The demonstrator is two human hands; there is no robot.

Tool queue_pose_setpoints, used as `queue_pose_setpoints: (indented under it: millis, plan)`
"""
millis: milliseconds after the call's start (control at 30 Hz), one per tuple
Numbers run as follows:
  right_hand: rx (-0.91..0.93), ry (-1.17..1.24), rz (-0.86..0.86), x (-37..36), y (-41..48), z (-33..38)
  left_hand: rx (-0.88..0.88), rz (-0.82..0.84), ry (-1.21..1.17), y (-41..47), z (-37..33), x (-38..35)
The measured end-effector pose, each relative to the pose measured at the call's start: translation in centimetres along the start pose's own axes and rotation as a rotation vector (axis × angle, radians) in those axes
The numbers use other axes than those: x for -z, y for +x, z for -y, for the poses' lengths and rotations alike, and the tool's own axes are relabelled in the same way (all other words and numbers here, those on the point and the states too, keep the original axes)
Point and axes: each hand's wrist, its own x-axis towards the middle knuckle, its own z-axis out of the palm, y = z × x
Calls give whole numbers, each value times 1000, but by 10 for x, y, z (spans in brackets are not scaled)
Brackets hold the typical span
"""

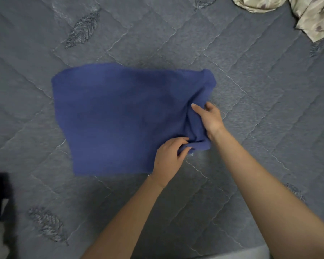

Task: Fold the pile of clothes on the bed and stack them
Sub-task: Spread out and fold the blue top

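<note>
— Surface and items?
— Grey quilted bed (251, 75). Blue cloth (120, 118) lies flat at its centre, right edge bunched. Cream patterned fabric (314, 17) lies crumpled at far right, well apart.
— Hands?
— Right hand (210, 119) grips the bunched edge. Left hand (168, 157) pinches the near right corner.

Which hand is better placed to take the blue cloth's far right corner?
Right, probably: the right hand grips the right edge of the blue cloth, nearer that free corner; the left hand pinches the near corner.
</note>
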Motion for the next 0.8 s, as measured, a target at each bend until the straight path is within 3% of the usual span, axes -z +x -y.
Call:
queue_pose_setpoints:
  millis: [133,467,567,700,800]
  plan:
    - [147,-113,-47,-35,-10,30,149,-85,-135,-8,0,51]
    - [530,-293,163,-191,-75,83,531,-410,-360,-62,43,187]
    - [538,-362,287,-238,-95,77,641,-426,-392,-85,57,214]
    - [387,-559,565,-273,-110,60,723,-343,-271,-111,91,222]
    - [406,-664,523,-269,-108,41,749,-342,-149,-118,108,213]
